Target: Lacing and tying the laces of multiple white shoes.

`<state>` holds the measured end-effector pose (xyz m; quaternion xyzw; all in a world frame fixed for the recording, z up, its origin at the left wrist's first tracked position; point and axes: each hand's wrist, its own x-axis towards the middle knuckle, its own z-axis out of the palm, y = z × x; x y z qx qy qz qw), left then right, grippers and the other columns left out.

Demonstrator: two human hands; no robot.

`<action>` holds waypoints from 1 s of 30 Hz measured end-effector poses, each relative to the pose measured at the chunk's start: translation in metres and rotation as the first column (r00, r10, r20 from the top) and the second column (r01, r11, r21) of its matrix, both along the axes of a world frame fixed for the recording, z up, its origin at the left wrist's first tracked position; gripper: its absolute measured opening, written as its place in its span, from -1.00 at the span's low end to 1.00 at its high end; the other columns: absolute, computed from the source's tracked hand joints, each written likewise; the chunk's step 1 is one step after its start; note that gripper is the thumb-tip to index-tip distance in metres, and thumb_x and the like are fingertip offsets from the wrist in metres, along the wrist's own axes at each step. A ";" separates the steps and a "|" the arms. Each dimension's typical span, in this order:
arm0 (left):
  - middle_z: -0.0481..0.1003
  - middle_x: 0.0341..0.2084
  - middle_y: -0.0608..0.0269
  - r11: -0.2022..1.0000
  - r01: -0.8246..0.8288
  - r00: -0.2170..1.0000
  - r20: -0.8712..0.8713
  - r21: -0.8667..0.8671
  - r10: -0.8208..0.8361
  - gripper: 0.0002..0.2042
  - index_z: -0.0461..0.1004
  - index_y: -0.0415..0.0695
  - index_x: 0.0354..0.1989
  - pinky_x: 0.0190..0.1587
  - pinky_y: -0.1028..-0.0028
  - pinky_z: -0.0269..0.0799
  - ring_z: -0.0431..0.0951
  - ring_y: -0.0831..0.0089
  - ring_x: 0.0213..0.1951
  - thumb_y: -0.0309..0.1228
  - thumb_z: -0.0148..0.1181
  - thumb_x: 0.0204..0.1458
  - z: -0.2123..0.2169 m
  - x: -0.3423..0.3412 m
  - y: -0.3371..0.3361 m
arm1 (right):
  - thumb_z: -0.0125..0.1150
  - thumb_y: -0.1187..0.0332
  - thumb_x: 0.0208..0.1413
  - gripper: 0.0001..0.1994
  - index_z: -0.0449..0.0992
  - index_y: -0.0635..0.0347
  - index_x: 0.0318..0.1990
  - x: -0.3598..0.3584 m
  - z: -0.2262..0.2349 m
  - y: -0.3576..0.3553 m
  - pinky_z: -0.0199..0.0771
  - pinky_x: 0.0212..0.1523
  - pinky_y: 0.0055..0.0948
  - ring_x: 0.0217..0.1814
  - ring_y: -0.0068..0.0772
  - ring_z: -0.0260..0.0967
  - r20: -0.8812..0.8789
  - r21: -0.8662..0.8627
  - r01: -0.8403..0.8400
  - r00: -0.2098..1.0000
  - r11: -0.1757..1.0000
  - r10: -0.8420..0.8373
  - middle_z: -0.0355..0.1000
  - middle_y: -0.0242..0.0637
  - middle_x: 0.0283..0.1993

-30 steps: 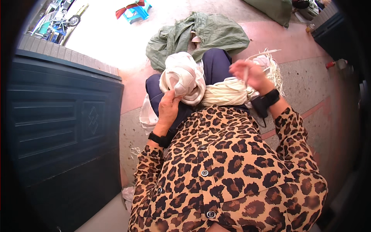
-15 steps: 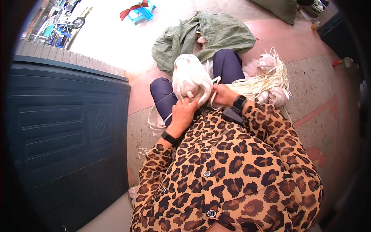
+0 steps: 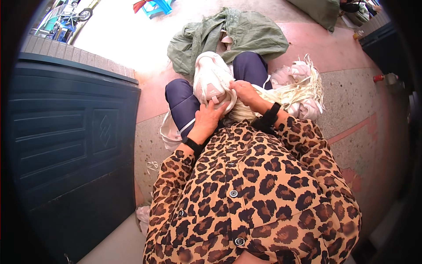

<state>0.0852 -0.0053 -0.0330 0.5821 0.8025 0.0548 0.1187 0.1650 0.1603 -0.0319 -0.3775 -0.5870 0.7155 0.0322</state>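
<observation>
Both hands grip a rolled bundle of white cloth (image 3: 212, 81) resting on the lap: the left hand (image 3: 206, 119) cups its lower end, the right hand (image 3: 244, 91) pinches its side. Pale fibre strands (image 3: 293, 91) lie just beside, green sacking (image 3: 239, 33) beyond.

A dark door (image 3: 70, 149) walls the left side; bare floor (image 3: 351, 101) lies open on the right.

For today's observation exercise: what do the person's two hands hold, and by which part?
Both hold the white bundle of wound strips on the lap: the left hand grips its lower end from beneath, and the right hand presses its right side.
</observation>
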 end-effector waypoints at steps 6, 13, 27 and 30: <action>0.26 -0.12 0.10 0.960 0.058 0.996 -0.049 -0.272 -0.074 -0.53 0.17 0.40 0.08 -0.41 0.20 0.41 0.46 0.11 -0.35 -0.40 -0.12 -0.03 0.008 0.008 0.011 | -0.12 0.18 0.16 -0.69 0.38 0.19 -0.49 -0.012 0.035 0.020 -0.05 -0.81 -0.67 -0.81 -0.72 -0.05 -0.134 0.060 -0.010 0.991 0.998 0.018 0.11 -0.55 -0.77; 0.33 -0.29 0.08 0.983 0.074 0.994 -0.072 -0.168 -0.087 -0.58 0.25 0.29 0.03 -0.57 0.30 0.35 0.48 0.20 -0.52 -0.41 -0.08 -0.06 0.005 0.009 0.011 | -0.08 0.33 0.15 -0.82 0.37 0.26 -0.25 -0.040 0.100 0.052 0.14 -0.66 -0.73 -0.65 -0.72 0.15 -0.376 -0.144 -0.030 0.926 0.989 -0.027 0.27 -0.50 -0.57; 0.31 -0.55 0.25 0.951 0.175 0.979 -0.147 0.256 -0.141 -0.73 0.32 -0.18 -0.32 -0.43 0.46 0.29 0.37 0.36 -0.41 -0.38 0.09 -0.25 0.035 -0.049 0.036 | 0.01 0.29 0.10 -0.81 0.42 0.24 -0.27 -0.019 0.054 0.055 0.07 -0.66 -0.78 -0.67 -0.79 0.09 -0.156 -0.145 -0.265 0.958 0.953 0.242 0.21 -0.58 -0.65; 0.31 -0.57 0.26 0.931 0.339 0.934 -0.165 0.133 -0.317 -0.83 0.33 -0.18 -0.44 -0.45 0.49 0.30 0.36 0.39 -0.45 -0.40 0.04 -0.25 0.030 -0.048 0.050 | 0.01 0.30 0.11 -0.82 0.41 0.22 -0.28 -0.021 0.054 0.060 0.06 -0.65 -0.79 -0.66 -0.80 0.08 -0.210 -0.206 -0.241 0.957 0.948 0.198 0.20 -0.59 -0.65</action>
